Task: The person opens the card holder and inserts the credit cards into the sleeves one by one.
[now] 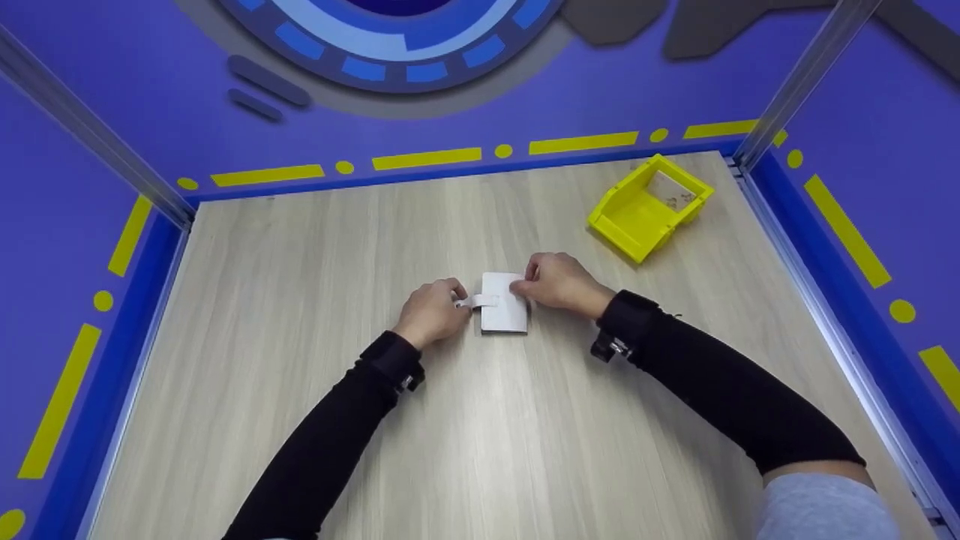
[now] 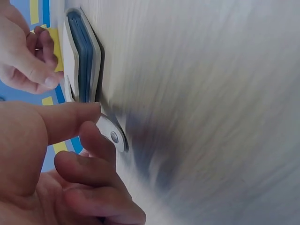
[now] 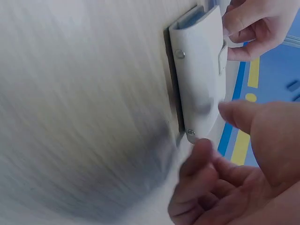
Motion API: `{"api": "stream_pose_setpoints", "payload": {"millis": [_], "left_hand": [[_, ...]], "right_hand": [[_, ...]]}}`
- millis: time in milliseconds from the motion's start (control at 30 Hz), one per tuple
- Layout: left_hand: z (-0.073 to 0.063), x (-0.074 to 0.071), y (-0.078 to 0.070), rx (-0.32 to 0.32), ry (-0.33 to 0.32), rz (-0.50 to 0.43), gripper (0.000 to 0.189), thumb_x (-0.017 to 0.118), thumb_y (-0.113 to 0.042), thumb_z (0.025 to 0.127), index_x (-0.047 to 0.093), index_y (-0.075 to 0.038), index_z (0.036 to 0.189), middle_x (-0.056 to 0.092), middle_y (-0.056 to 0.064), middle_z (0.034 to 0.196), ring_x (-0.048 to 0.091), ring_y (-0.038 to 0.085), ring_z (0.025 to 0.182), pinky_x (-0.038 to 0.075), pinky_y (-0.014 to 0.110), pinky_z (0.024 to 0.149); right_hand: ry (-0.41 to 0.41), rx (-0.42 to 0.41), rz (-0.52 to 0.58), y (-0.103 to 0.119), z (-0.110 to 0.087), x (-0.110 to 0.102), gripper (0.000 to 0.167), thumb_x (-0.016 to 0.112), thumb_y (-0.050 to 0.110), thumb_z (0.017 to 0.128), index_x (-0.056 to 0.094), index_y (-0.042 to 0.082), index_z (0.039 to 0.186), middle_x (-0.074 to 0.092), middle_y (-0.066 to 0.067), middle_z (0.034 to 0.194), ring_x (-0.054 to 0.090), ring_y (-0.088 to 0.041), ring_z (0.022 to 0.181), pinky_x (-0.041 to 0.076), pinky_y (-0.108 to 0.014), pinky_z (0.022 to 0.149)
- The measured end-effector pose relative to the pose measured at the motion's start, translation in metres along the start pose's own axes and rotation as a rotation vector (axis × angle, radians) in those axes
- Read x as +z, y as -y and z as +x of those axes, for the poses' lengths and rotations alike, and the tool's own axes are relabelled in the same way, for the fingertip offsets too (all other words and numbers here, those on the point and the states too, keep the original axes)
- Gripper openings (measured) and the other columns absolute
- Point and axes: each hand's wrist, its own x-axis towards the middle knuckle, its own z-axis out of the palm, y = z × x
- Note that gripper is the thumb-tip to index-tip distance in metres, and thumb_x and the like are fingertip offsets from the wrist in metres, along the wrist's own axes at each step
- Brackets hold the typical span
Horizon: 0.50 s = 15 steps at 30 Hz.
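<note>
A small white snap-strap card holder lies flat between the two hands. Its inner sleeves look dark blue from the side, and two metal studs mark the spine in the right wrist view. Extending from its left side is a strap with a metal snap. My left hand pinches this strap between thumb and curled index finger, the strap's end sticking out past the fingertips. At the far right corner, my right hand holds the card holder, its thumb over the cover and fingers beside the spine.
A yellow bin with a whitish label sits at the table's back right. Blue panels with yellow markings border the wooden table at the back and both sides. Metal posts stand at the rear corners.
</note>
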Motion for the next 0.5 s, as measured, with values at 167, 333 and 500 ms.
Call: {"api": "stream_pose_setpoints", "payload": {"millis": [167, 333, 500], "left_hand": [[0.000, 0.001, 0.002, 0.025, -0.016, -0.007, 0.023, 0.074, -0.021, 0.100, 0.077, -0.012, 0.120, 0.079, 0.013, 0.132, 0.073, 0.030, 0.109, 0.058, 0.048, 0.096], [0.000, 0.001, 0.005, 0.020, -0.021, -0.008, 0.021, 0.071, -0.016, 0.097, 0.078, -0.012, 0.117, 0.079, 0.011, 0.120, 0.069, 0.030, 0.099, 0.057, 0.046, 0.090], [-0.001, 0.000, 0.007, 0.030, -0.027, 0.004, 0.016, 0.070, -0.014, 0.096, 0.077, -0.012, 0.110, 0.078, 0.010, 0.112, 0.066, 0.028, 0.094, 0.055, 0.044, 0.086]], "right_hand": [[0.042, 0.032, -0.034, 0.005, 0.002, 0.005, 0.053, 0.077, 0.051, 0.099, 0.071, 0.003, 0.122, 0.075, -0.015, 0.115, 0.064, -0.028, 0.102, 0.052, -0.040, 0.088], [0.035, 0.032, -0.017, 0.010, 0.005, 0.011, 0.051, 0.080, 0.047, 0.097, 0.068, 0.003, 0.121, 0.072, -0.015, 0.113, 0.063, -0.028, 0.100, 0.051, -0.039, 0.085], [0.036, 0.014, 0.066, 0.009, 0.007, 0.014, 0.052, 0.082, 0.041, 0.096, 0.061, 0.006, 0.128, 0.068, -0.013, 0.113, 0.062, -0.025, 0.098, 0.049, -0.035, 0.082]]}}
